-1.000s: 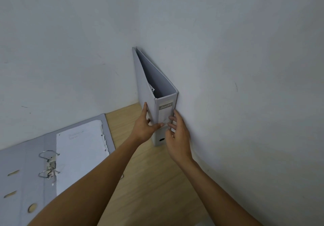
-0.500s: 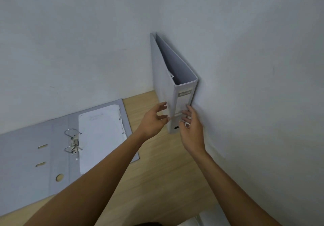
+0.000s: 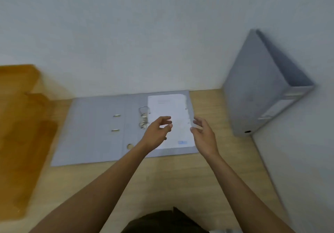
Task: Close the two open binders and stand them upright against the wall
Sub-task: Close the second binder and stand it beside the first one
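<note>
Binders number two: one upright binder (image 3: 260, 90), one open binder (image 3: 101, 129).

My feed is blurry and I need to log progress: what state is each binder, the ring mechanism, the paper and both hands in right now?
Standing binder: closed, upright in the corner against the right wall.
Open binder: lying flat on the desk, covers spread.
Ring mechanism: too blurred to tell if the rings are shut.
Paper stack: lying flat on the right cover.
Left hand: open, empty, above the paper.
Right hand: open, empty.
</note>
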Tool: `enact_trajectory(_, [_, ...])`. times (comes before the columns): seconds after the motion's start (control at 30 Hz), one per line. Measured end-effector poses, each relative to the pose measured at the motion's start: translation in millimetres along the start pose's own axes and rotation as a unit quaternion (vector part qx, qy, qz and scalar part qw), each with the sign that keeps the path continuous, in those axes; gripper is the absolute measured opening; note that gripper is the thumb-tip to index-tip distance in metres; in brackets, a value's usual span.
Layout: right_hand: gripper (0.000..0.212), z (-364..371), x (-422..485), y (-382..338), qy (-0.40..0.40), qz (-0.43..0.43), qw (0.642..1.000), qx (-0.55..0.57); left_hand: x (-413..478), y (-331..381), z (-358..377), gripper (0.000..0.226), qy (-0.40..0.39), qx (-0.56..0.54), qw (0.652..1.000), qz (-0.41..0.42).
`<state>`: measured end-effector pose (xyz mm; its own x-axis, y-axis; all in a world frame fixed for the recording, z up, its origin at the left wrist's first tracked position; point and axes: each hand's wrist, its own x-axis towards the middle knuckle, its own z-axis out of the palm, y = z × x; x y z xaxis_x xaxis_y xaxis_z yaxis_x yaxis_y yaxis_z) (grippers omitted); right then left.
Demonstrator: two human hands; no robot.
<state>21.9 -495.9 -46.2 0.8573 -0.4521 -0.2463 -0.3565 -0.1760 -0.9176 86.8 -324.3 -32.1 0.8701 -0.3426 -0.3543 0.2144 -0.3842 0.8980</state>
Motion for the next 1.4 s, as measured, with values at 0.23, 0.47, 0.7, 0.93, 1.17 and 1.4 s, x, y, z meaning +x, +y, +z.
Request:
enact_trajectory(0.23, [0.044,116,-20,4,-0.111,0.055,0.991,-0.045,-42,-94,-129,0.04,0.115,-0.037,0.987,-0.107])
enact_trajectory(0.47, [0.051,206,-34,-1,-0.215,0.077,0.969,-0.1,-74,-176,-228,0.047,0.23,0.027,0.953,-0.193])
enact_trajectory(0.7, [0.052,254,-36,-4,-0.248,0.069,0.953,-0.158,-66,-218,-277,0.066,0.282,0.111,0.926,-0.227])
enact_trajectory(0.93, [0.059,268,-27,6,-0.314,0.061,0.92,-0.227,-53,-241,-287,0.07,0.324,0.094,0.898,-0.283])
enact_trajectory(1.17, [0.053,265,-32,7,-0.304,0.026,0.913,-0.273,-69,-219,-285,0.044,0.24,-0.031,0.953,-0.183])
enact_trajectory(1.4, [0.055,279,-46,-35,-0.328,-0.02,0.925,-0.192,-81,-137,-276,0.022,0.122,-0.098,0.985,-0.079])
